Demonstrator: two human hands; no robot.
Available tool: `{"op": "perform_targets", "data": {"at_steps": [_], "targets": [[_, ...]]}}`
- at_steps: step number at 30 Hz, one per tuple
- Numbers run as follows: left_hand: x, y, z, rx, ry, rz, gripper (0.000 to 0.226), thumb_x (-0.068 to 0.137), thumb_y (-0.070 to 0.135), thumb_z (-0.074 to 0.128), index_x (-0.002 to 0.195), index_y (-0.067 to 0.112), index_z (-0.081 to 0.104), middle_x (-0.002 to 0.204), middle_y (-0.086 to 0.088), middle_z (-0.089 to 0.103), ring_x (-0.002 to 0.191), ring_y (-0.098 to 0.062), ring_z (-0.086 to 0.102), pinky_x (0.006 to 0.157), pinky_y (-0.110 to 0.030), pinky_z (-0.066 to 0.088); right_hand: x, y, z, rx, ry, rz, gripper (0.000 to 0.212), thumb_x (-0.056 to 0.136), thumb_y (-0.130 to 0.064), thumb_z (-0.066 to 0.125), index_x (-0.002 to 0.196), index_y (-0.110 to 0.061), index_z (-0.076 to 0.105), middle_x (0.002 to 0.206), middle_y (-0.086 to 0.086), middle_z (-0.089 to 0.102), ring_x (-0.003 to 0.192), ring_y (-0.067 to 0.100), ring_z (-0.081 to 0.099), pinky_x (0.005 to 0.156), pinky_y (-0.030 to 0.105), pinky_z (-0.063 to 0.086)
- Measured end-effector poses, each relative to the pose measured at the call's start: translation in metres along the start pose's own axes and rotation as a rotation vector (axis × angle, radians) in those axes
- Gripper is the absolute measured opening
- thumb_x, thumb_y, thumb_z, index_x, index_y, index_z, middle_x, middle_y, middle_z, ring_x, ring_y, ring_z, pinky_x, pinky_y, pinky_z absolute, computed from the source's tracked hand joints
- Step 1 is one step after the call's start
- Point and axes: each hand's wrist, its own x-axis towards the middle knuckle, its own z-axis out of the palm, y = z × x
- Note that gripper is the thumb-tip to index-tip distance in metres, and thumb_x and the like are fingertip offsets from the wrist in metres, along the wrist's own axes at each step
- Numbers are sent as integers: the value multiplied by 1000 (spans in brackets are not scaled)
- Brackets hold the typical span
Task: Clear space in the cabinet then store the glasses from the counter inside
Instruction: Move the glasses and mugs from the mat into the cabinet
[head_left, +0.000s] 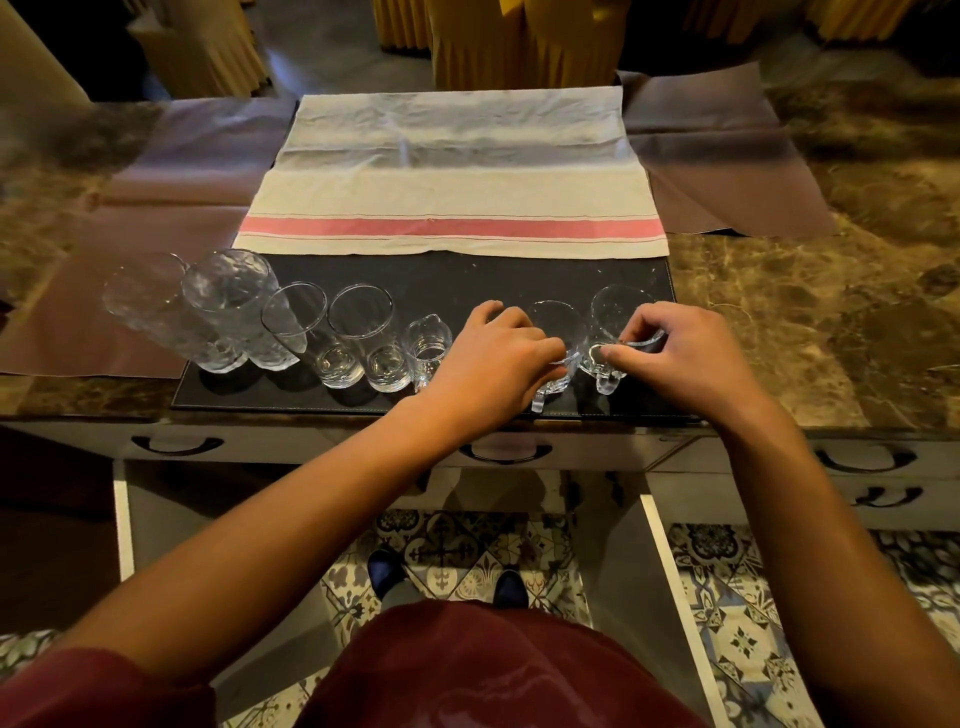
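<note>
Nearest in view, below the counter edge, the pale cabinet doors (670, 571) stand swung open toward the person, though the inside is hidden under the counter, so whether space has been cleared there cannot be told. Judging from how things lie, the step in hand is picking up glasses to store them. On the black leather-look mat (519, 280) at the near edge of the brown marble counter (831, 312), the left hand (493, 364) has its fingers curled over the rim of a small clear glass mug with a handle (556, 338), grasping it, and the right hand (691, 358) pinches the rim of a second small clear handled mug (613, 322) just beside the first, to its right. Both mugs appear to rest on the mat and look empty. The next move likely calls for lifting both straight up without knocking them together, then bending to the open cabinet below. To the left along the same row stand a small clear glass pitcher with a spout (428, 348), two tall plain clear tumblers (332, 338), and two tall textured clear glasses (208, 306), all upright, close together and seemingly empty. Farther back, a white cloth with a red stripe (452, 176) lies spread flat, overlapping the far edge of the mat, with nothing on it.
</note>
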Motion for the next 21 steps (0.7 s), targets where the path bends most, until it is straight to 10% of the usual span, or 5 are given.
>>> {"op": "perform_targets", "data": {"at_steps": [9,21], "targets": [[0,-1,11,6,102,-6,30,105,38,50,105,17,71,98,0,75,109,-26,61,119,-51,29,-6,0,-9,-15,104,-29,24,82,-39,79,72,-26,61,76,-14,61,71,4,57,57,23,37],[6,-11,12,14,126,50,25,104,31,51,109,15,69,101,-3,74,114,-31,61,114,-49,35,-14,-5,8,-87,53,-7,26,86,-49,74,77,-29,61,82,-10,61,79,18,61,71,46,56]]}}
